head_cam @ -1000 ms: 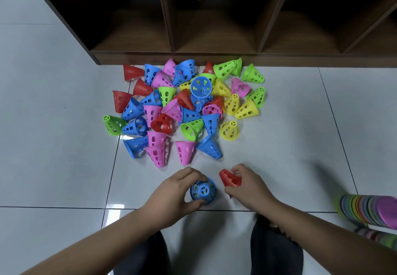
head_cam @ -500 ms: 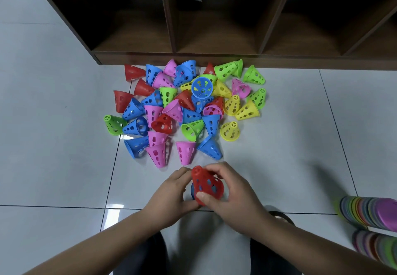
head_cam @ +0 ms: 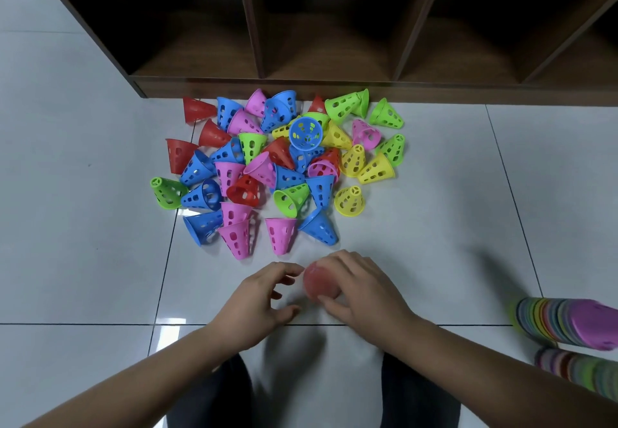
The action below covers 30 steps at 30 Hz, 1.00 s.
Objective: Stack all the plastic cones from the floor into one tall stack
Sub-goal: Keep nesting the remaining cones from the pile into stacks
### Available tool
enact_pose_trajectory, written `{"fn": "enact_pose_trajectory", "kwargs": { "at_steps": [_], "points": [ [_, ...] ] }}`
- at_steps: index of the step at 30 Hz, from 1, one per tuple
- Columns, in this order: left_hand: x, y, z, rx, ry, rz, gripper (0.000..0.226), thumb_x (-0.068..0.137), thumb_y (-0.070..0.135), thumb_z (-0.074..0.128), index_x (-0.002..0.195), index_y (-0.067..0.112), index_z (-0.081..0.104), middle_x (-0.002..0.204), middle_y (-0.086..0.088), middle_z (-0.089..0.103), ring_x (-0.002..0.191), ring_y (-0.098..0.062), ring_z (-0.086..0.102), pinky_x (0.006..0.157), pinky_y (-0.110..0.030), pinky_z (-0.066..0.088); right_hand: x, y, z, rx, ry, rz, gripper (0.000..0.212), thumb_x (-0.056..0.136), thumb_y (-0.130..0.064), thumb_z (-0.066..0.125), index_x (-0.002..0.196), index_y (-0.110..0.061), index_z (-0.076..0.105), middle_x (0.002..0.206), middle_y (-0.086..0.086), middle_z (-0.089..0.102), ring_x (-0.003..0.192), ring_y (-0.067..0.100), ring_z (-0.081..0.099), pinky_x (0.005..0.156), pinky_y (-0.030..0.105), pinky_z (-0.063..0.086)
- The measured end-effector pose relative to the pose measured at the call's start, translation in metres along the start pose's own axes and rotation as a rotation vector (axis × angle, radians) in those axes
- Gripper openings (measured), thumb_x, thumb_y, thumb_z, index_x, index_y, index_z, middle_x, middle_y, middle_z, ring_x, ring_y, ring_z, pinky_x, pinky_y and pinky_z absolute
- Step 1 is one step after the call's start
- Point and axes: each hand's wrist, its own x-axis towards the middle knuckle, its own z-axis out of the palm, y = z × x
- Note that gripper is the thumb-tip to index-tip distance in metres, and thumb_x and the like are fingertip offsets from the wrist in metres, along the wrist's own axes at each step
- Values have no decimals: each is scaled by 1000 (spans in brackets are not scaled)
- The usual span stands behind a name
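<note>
our right hand (head_cam: 364, 289) is curled round a red cone (head_cam: 319, 282) that is blurred, so we cannot tell what sits beneath it. just left of that grip our left hand (head_cam: 261, 300) hovers with its fingers loosely bent and apart, holding nothing. beyond the grip the loose pile of cones (head_cam: 289, 178) lies on the white floor (head_cam: 434, 227), up against a dark wooden shelf (head_cam: 334, 86). well right of the grip, 2 striped stacks (head_cam: 565, 324) lie at the frame edge.

Glossy white floor tiles (head_cam: 83, 260) with dark grout lines meet a dark wooden cubby shelf (head_cam: 334, 43).
</note>
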Motion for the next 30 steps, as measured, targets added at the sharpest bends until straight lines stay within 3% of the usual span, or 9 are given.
{"fn": "enact_pose_trajectory", "kwargs": {
  "at_steps": [6,15,23,26,30],
  "points": [
    [5,-1,3,22,14,27,55,89,27,85,135,42,58,130,28,61,123,1,61,93,-22,55,-11,51,-24,-81,174,267,48,89,-50,65,129,-25,55,118,-3,57,103,24,59,92,40,52],
    [21,11,6,36,31,72,52,88,20,85,130,39,62,124,27,65,119,1,62,92,-21,55,-50,127,-74,-116,276,538,43,82,-33,79,114,-20,55,106,4,60,93,35,62,84,48,53],
    [29,11,4,79,48,95,48,88,21,86,127,38,65,118,29,64,114,3,63,90,-22,55,-79,171,-119,-314,172,729,37,78,-28,78,101,-15,53,88,7,55,76,39,60,68,39,46],
    [30,9,4,100,52,99,43,89,22,85,125,37,66,118,29,64,113,4,62,89,-22,55,-88,180,-129,-440,99,795,36,80,-32,75,100,-12,54,82,7,51,70,34,53,70,39,41],
    [30,5,1,114,71,91,40,89,21,85,122,35,68,117,26,66,111,3,63,88,-25,55,-96,186,-132,-552,57,839,34,82,-37,70,101,-12,58,83,8,57,75,33,55,75,40,42]
  ]
}}
